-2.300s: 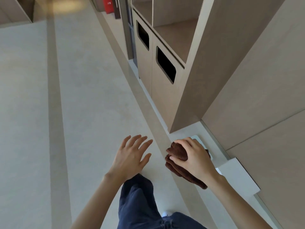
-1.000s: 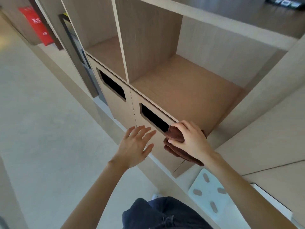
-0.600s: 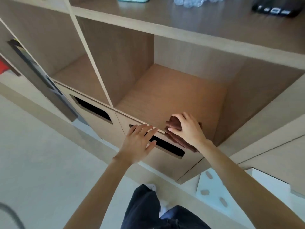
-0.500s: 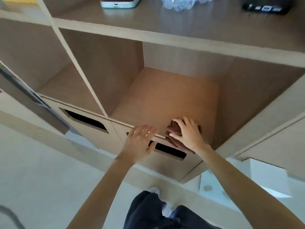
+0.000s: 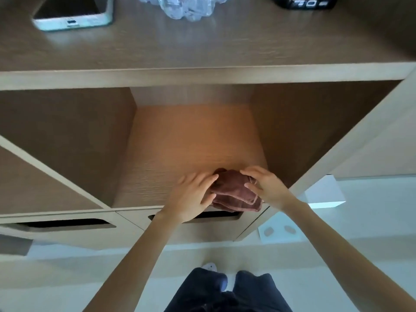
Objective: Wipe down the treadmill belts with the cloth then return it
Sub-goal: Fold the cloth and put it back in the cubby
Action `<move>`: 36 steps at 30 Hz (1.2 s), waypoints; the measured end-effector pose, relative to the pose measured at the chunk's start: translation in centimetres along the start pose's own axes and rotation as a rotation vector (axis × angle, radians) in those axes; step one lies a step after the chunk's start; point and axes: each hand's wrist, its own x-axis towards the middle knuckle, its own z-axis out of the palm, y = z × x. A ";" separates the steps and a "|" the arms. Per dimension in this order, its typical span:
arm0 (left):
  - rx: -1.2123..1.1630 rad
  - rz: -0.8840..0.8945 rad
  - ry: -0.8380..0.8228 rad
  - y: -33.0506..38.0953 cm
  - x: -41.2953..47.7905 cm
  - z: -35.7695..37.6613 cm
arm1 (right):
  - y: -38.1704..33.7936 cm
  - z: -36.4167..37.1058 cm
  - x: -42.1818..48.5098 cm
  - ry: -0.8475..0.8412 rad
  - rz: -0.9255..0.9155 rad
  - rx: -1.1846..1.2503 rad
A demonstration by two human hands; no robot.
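A crumpled dark brown cloth sits at the front edge of an open wooden cubby, partly overhanging the edge. My right hand grips its right side, fingers curled over the top and thumb on the fabric. My left hand rests against the cloth's left side with its fingers nearly straight. No treadmill is in view.
The top shelf holds a phone, crumpled clear plastic and a black device. Below the cubby are drawer fronts with slot handles. A white scale and a white box lie on the floor at right.
I have turned to face the cabinet. My right hand has carried the cloth up onto the cubby's floor. My left hand has moved in and now touches the cloth.
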 end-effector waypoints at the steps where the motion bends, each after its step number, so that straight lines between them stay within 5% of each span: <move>1: -0.007 0.018 -0.014 0.0 0.2 0.3 | -0.3 0.3 -0.4 0.026 -0.004 0.000; 13: -0.122 0.100 -0.005 -1.4 1.1 0.9 | -0.1 0.4 0.7 0.116 -0.014 0.035; 20: -0.314 -0.040 -0.079 -1.3 4.2 0.6 | 1.6 -0.4 3.7 -0.264 0.203 -0.037; 26: -0.325 0.015 -0.233 -1.3 5.7 1.4 | 1.1 0.2 3.3 -0.124 0.200 0.201; 33: -0.248 0.067 -0.164 -1.6 5.2 1.8 | 0.6 -0.3 3.0 0.019 0.190 0.337; 36: -0.208 0.069 -0.113 -1.0 4.8 2.2 | 0.6 -0.1 3.2 -0.072 0.286 0.320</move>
